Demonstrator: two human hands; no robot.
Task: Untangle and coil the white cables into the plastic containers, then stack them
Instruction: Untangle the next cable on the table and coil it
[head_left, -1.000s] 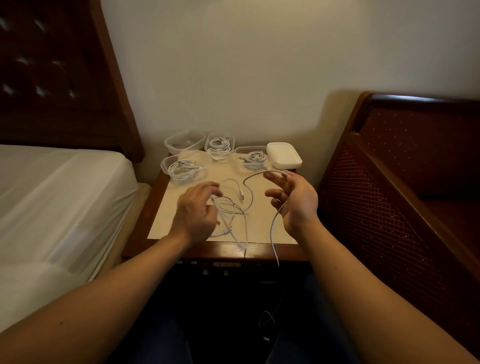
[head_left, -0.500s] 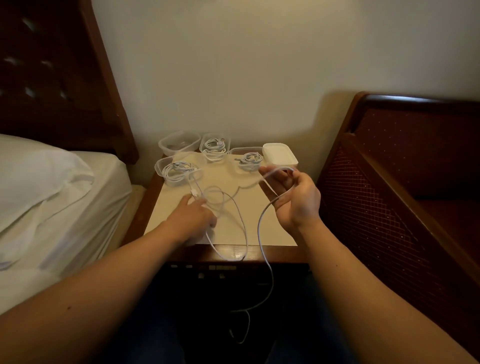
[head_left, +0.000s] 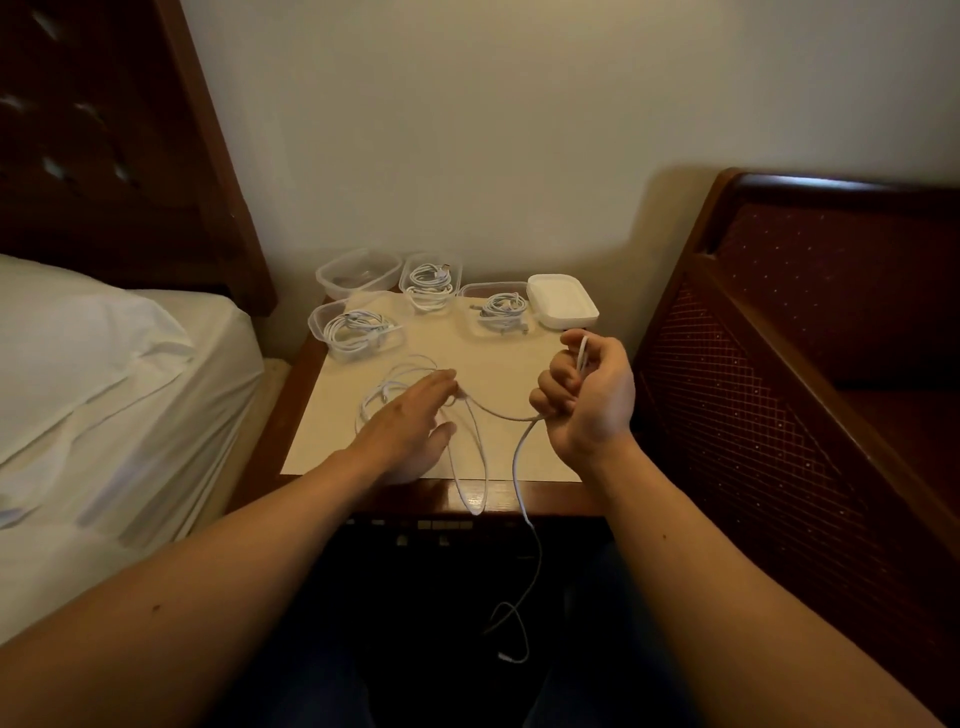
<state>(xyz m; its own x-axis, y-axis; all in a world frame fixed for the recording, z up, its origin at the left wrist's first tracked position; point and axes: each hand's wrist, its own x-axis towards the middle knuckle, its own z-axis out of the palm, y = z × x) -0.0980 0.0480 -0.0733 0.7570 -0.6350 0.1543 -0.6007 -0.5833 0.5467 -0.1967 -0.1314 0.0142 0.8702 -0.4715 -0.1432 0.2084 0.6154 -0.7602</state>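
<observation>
A loose tangle of white cable (head_left: 400, 387) lies on the cream mat (head_left: 498, 374) of the bedside table. My left hand (head_left: 410, 431) rests flat on the tangle with fingers straight. My right hand (head_left: 584, 397) is raised above the mat's right side and grips one white cable (head_left: 519, 457), which runs from its fist down over the table's front edge. Three clear containers hold coiled cables: front left (head_left: 358, 327), back middle (head_left: 430, 280), back right (head_left: 498, 312). One clear container (head_left: 358, 273) at the back left holds none.
A white stack of lids (head_left: 561, 301) sits at the table's back right corner. A bed with a white sheet (head_left: 104, 395) borders the left. A dark wooden bed frame (head_left: 779, 364) stands close on the right. The wall is right behind the containers.
My right hand has closed into a fist round the cable and pulled it up. My left hand has stretched flat over the tangle. The hanging cable end sits lower.
</observation>
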